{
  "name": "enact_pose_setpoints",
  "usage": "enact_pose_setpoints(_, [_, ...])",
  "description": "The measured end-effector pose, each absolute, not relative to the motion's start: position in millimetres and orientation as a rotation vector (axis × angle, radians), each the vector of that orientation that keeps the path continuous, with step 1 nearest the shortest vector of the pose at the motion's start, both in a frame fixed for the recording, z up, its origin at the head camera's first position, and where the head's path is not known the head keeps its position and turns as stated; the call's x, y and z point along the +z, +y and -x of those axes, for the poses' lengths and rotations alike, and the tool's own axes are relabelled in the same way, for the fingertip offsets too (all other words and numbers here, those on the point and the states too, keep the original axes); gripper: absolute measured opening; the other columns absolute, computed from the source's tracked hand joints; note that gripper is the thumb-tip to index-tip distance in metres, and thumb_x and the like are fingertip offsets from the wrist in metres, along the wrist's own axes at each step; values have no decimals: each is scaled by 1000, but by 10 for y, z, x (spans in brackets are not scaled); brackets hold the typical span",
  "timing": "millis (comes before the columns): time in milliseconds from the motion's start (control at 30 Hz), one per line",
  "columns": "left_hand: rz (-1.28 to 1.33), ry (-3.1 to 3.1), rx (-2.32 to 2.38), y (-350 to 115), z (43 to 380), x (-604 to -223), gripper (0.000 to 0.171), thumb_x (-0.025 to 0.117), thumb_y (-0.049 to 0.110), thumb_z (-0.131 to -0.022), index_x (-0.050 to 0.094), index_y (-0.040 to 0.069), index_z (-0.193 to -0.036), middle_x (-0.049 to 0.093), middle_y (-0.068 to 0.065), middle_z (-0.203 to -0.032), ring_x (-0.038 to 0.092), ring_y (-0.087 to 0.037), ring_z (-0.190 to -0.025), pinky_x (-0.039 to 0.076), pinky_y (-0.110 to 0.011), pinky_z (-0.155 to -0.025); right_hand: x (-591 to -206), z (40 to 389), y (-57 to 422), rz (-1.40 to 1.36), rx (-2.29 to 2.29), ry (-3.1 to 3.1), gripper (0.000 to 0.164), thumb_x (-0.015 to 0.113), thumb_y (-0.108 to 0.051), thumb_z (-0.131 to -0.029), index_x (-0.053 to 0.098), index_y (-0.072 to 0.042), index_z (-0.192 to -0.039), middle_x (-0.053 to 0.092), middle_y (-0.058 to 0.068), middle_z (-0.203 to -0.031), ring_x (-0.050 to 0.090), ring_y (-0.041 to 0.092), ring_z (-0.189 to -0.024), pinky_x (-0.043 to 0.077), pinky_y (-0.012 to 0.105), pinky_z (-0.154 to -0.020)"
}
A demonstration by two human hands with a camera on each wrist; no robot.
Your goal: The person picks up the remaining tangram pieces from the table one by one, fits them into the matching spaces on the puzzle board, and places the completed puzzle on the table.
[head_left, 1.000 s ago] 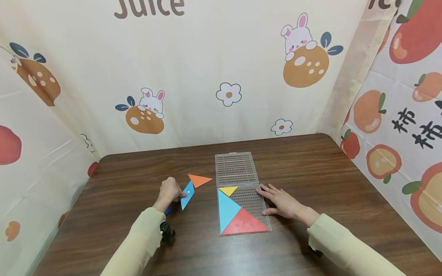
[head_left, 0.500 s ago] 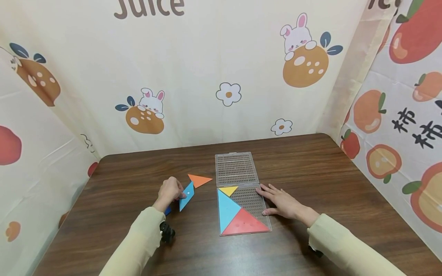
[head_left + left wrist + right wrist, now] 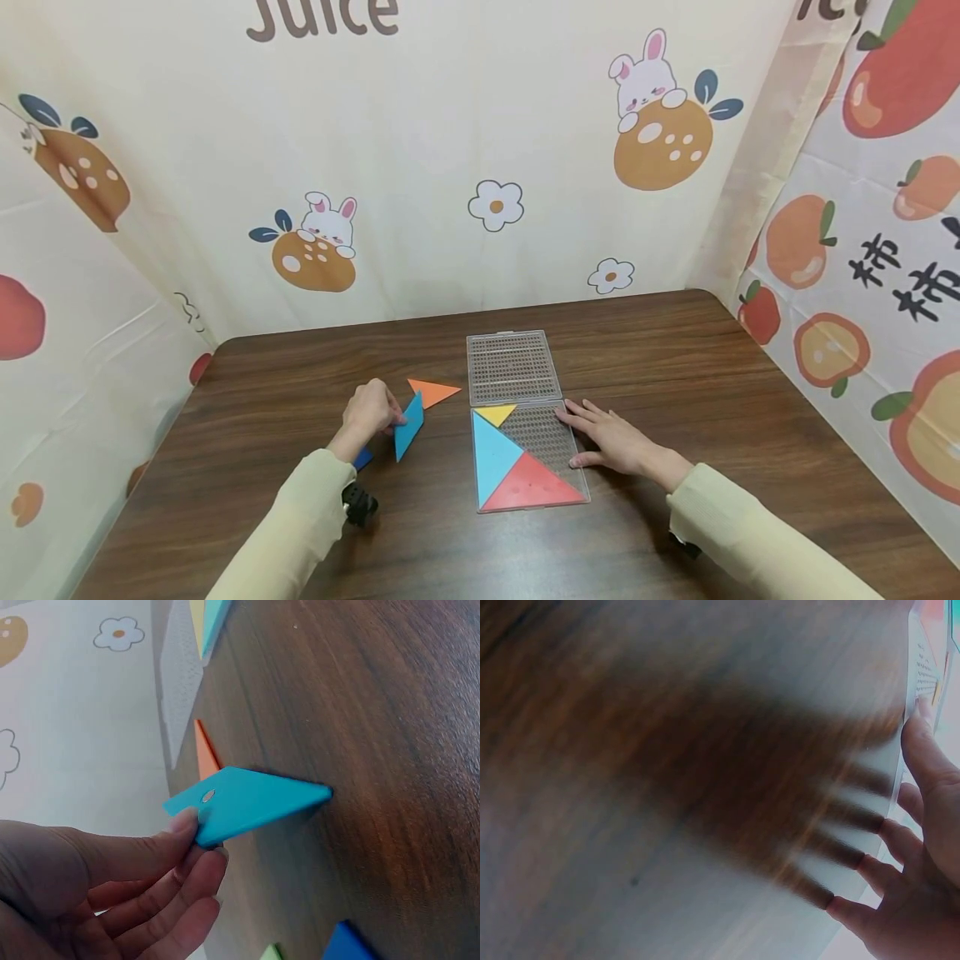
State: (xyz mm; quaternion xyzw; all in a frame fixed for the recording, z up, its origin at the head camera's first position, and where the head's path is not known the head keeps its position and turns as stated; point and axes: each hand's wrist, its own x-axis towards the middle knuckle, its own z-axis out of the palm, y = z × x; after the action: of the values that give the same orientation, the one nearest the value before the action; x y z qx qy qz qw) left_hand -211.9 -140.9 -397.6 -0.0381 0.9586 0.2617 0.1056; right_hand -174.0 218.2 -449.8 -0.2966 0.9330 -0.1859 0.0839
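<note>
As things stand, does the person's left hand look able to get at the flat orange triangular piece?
Probably not yet: the left hand is near the flat orange triangular piece, but it pinches the blue parallelogram piece, which occupies its grip and partly blocks the way.

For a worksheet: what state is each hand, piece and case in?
Left hand: pinching parallelogram
Parallelogram: tilted
Right hand: touching case
Case: open
Red triangle: in case
Cyan triangle: in case
Yellow triangle: in case
Orange triangle: on table
Dark-blue piece: on table
Green piece: unclear
</note>
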Motion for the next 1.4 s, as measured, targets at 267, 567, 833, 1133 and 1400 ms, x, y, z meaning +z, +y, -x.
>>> enact_pose_setpoints(267, [68,2807,848,-1394,2078,-3941,9,71,2,-72,66,0,-64,60,-6,-55,60,-20,-51,47,-28,-46,-4496,1749,2161,896,-571,2777,71,62,-39,-78,36,-6,-135,28,19,-140,23,42,-126,24,63,-90])
enact_pose_setpoints(567, [27,2798,937,-1343,2034,-3917,10,69,0,-73,66,-2,-64,59,-8,-51,60,-19,-49,49,-27,-47,-4487,1763,2147,895,-563,2771,72,62,-40,-78,35,-6,-136,28,18,-140,22,41,-126,24,63,-90])
enact_pose_setpoints(833, [-13,2780,1023,-1187,1983,-3951,11,69,1,-74,65,-2,-64,58,-6,-50,59,-18,-47,47,-24,-45,-4489,1788,2158,886,-533,2769,73,62,-42,-77,35,-8,-136,27,17,-140,22,40,-127,25,62,-91])
enact_pose_setpoints(1133, [-23,2696,1187,-1002,1914,-4017,11,66,0,-76,64,-4,-66,58,-8,-52,60,-22,-49,50,-30,-50,-4466,1804,2194,966,-500,2780,73,62,-44,-76,39,-4,-133,31,20,-138,29,41,-123,31,53,-92])
enact_pose_setpoints(1400, [-57,2617,1296,-839,1870,-4022,8,65,-1,-77,63,-5,-71,58,-9,-55,60,-20,-49,51,-30,-51,-4426,1828,2263,965,-505,2786,75,62,-48,-75,40,-4,-132,32,19,-137,36,36,-120,38,48,-87])
